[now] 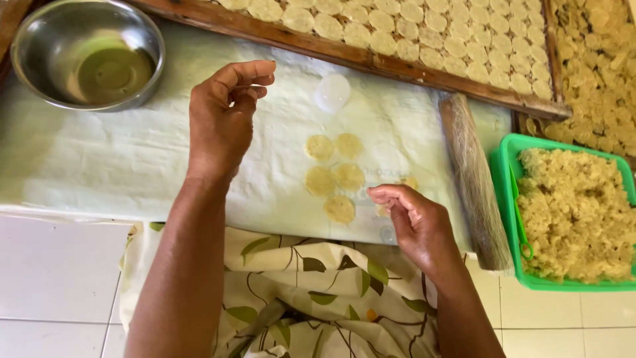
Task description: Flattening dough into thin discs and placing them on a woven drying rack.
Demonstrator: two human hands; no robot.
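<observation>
Several flat yellow dough discs [334, 174] lie on a pale plastic sheet [99, 166] spread over a low board. My left hand [222, 116] hovers above the sheet to the left of the discs, fingers curled with the thumb and fingertips pinched; anything between them is too small to see. My right hand [414, 222] rests at the sheet's near edge, fingers bent over a disc that is partly hidden under them. A small clear round lid [332, 91] lies just beyond the discs.
A steel bowl [88, 56] with a little liquid stands at far left. A wooden tray [371, 56] filled with rows of discs spans the back. A wrapped rolling pin [474, 179] lies at the right beside a green basket [507, 166] of crumbly dough. Loose dried chips [596, 66] pile far right.
</observation>
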